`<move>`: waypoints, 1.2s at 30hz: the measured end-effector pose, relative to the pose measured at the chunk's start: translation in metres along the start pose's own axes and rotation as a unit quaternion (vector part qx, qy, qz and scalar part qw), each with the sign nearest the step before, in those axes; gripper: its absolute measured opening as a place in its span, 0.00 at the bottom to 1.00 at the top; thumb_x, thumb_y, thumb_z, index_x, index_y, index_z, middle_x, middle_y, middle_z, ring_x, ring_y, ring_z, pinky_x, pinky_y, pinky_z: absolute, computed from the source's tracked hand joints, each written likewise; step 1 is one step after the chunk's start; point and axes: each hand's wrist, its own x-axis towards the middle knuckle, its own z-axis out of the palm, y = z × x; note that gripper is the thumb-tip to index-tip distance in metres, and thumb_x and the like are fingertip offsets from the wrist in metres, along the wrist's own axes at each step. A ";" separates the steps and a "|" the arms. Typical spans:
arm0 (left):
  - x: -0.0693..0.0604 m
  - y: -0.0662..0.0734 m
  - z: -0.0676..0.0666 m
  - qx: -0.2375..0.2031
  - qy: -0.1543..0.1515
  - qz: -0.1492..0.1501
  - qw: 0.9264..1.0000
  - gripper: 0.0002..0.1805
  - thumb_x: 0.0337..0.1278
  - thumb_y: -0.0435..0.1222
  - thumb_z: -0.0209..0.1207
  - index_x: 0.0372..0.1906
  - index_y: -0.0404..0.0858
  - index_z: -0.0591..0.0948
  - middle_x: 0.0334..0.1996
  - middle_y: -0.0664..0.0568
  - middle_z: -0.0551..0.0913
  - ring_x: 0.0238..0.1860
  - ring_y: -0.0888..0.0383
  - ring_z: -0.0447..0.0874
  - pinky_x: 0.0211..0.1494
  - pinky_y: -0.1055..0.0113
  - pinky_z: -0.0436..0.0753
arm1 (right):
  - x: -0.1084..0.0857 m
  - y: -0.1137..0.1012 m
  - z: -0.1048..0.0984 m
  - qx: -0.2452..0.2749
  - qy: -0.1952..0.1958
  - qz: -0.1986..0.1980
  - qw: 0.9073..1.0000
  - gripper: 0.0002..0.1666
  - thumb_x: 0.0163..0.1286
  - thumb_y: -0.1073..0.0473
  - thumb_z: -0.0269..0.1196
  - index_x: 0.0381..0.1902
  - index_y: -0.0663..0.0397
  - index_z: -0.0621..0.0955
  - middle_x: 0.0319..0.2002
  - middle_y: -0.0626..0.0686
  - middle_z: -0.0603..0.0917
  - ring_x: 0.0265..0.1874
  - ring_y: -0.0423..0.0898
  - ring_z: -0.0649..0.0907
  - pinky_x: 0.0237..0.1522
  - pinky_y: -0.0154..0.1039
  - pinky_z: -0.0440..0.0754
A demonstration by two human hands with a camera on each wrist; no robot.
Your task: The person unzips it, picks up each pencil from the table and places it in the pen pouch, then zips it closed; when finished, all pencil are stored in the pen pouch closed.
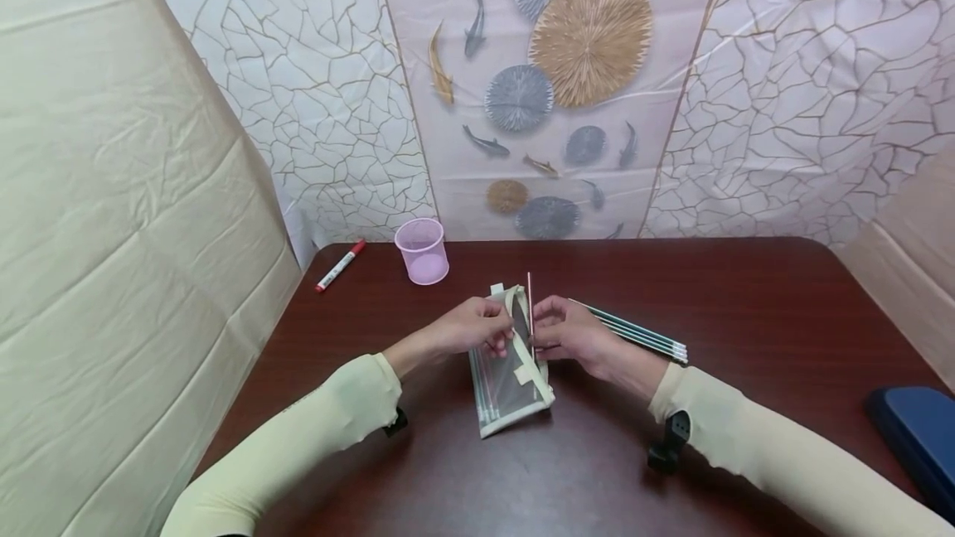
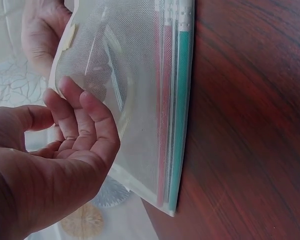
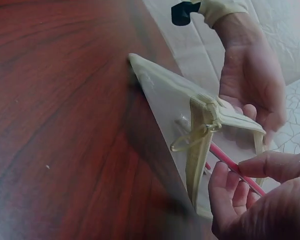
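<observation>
A mesh zip pencil pouch [image 1: 515,384] with cream edging stands tilted on the table, its zip undone and its mouth gaping. My left hand [image 1: 473,326] pinches the rim of the mouth between thumb and forefinger, the other fingers loosely bent against the mesh. From the other side, my right hand [image 1: 573,335] holds a pink pencil [image 3: 224,156] between thumb and fingers, partly inside the mouth. Through the mesh, a green pencil [image 2: 180,115] and pink pencils [image 2: 166,100] show along the pouch's far side. Several green pencils [image 1: 642,334] lie behind my right hand.
A lilac mesh cup [image 1: 424,259] stands at the back left of the dark wooden table [image 1: 746,297]. Left of it lies a red-capped marker [image 1: 339,267]. A dark blue case [image 1: 913,442] sits at the right edge. Patterned cloth hangs behind the table.
</observation>
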 end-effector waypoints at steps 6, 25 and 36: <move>0.002 0.000 0.002 -0.002 -0.002 0.007 1.000 0.13 0.78 0.34 0.53 0.35 0.31 0.81 0.22 0.53 0.81 0.26 0.62 0.84 0.35 0.68 0.86 | -0.003 0.002 0.003 -0.009 -0.009 0.022 1.000 0.23 0.71 0.71 0.61 0.61 0.70 0.70 0.39 0.53 0.85 0.37 0.44 0.88 0.46 0.43 0.89; 0.003 0.002 0.004 0.006 -0.002 0.013 1.000 0.13 0.77 0.35 0.53 0.34 0.33 0.81 0.23 0.52 0.82 0.27 0.62 0.85 0.36 0.66 0.87 | -0.001 0.003 0.005 -0.045 0.006 0.029 0.999 0.24 0.65 0.71 0.63 0.59 0.72 0.75 0.36 0.52 0.86 0.36 0.44 0.88 0.42 0.41 0.90; 0.001 0.003 0.002 0.007 0.002 0.016 1.000 0.13 0.76 0.35 0.54 0.35 0.32 0.82 0.23 0.52 0.82 0.26 0.61 0.85 0.36 0.66 0.87 | -0.014 -0.006 -0.038 -0.166 0.077 -0.064 0.981 0.21 0.69 0.63 0.68 0.56 0.70 0.78 0.41 0.57 0.87 0.40 0.50 0.88 0.46 0.49 0.91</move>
